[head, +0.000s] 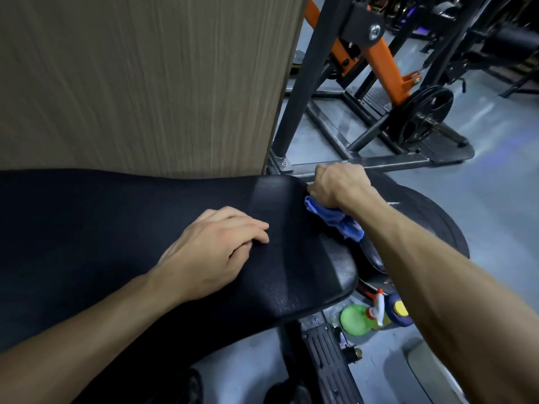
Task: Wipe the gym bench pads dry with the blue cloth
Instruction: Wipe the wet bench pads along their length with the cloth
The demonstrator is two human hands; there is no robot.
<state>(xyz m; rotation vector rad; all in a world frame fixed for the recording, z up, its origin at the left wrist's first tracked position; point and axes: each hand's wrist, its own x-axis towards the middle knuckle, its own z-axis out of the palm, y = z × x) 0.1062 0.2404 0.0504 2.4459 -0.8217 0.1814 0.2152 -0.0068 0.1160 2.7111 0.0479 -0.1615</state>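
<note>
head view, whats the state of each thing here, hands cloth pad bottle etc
left hand: flat on the pad, fingers relaxed, holding nothing
right hand: gripping the cloth at the pad's far edge
crumpled blue cloth: bunched, pressed against the pad under the right hand
black textured gym bench pad: level, braced by the left hand
green spray bottle with white trigger: on the floor beside the bench, untouched
black weight plate: loaded on the orange-and-black machine
</note>
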